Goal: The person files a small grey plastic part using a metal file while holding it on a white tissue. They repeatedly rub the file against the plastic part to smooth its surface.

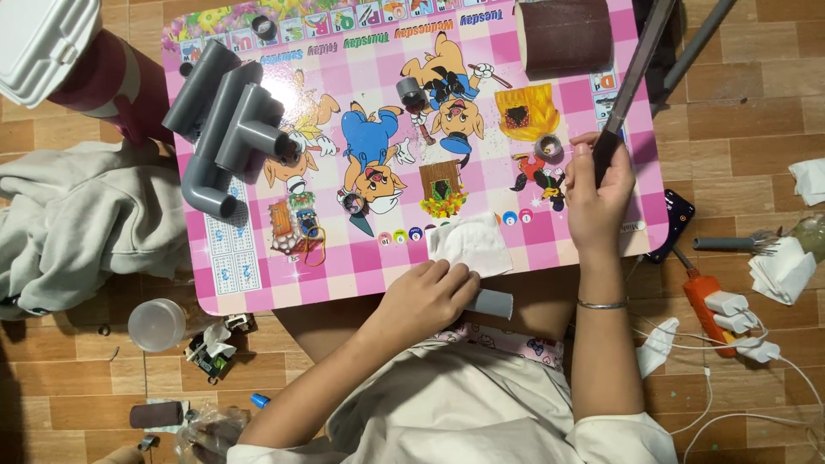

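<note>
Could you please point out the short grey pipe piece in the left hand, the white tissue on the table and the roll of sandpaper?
grey pipe piece (494, 303), head view, on its free end beside the left hand.
white tissue (471, 244), head view, on its middle.
roll of sandpaper (565, 34), head view, on its curved brown side.

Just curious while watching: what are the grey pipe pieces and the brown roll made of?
The grey pipe pieces look like matte moulded plastic, with smooth, even walls and socket joints. The brown roll looks like sandpaper, dull and grainy, though that is uncertain.
</note>
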